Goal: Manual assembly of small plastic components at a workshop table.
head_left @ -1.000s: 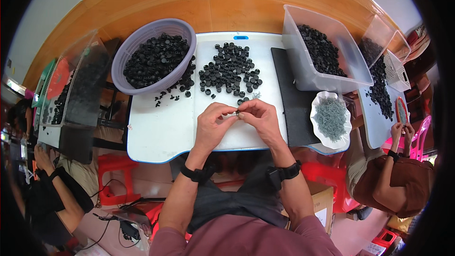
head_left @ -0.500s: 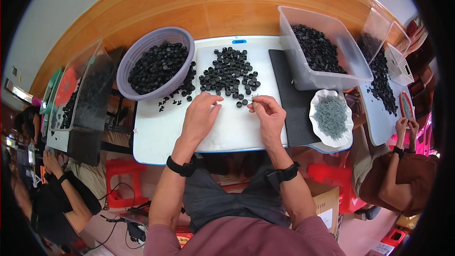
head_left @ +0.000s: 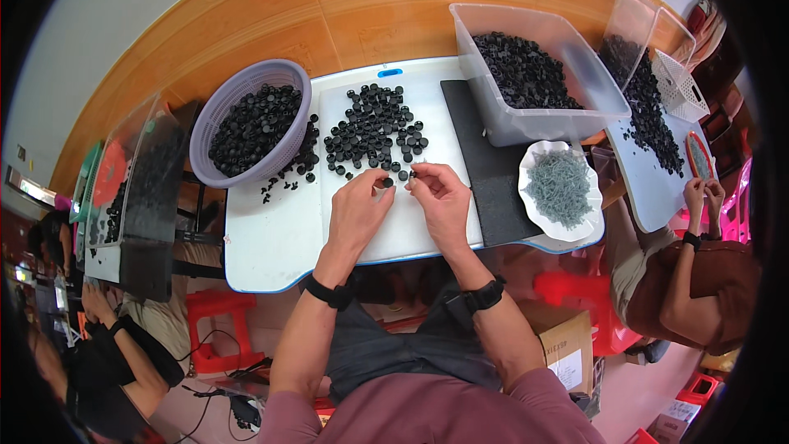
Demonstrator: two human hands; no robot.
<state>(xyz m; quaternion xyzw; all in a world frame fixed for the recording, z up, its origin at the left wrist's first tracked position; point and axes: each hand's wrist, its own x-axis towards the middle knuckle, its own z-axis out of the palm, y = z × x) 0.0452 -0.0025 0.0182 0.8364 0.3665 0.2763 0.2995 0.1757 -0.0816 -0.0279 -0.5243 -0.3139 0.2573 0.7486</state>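
Note:
My left hand [head_left: 357,207] is closed, thumb and forefinger pinching a small round black cap [head_left: 388,182] over the near middle of the white table [head_left: 271,255]. Close beside it, my right hand [head_left: 444,204] is closed too, its fingertips pressed round a tiny dark piece [head_left: 413,174] whose kind I cannot make out. The fingertips of both hands almost meet. Just beyond them spreads a loose heap of black caps [head_left: 374,127]. One single cap [head_left: 403,175] lies between the two hands.
A purple basket [head_left: 201,136] full of black caps stands at left, small black pieces [head_left: 279,187] beside it. To the right are a dark mat [head_left: 485,173], a clear bin [head_left: 546,127] of black parts and a white scalloped dish [head_left: 532,207] of thin grey-green pieces. Co-workers sit on both sides.
My left hand has taken hold of a black cap, and my hands have come closer together. The whole view has shifted slightly, so the table appears further left.

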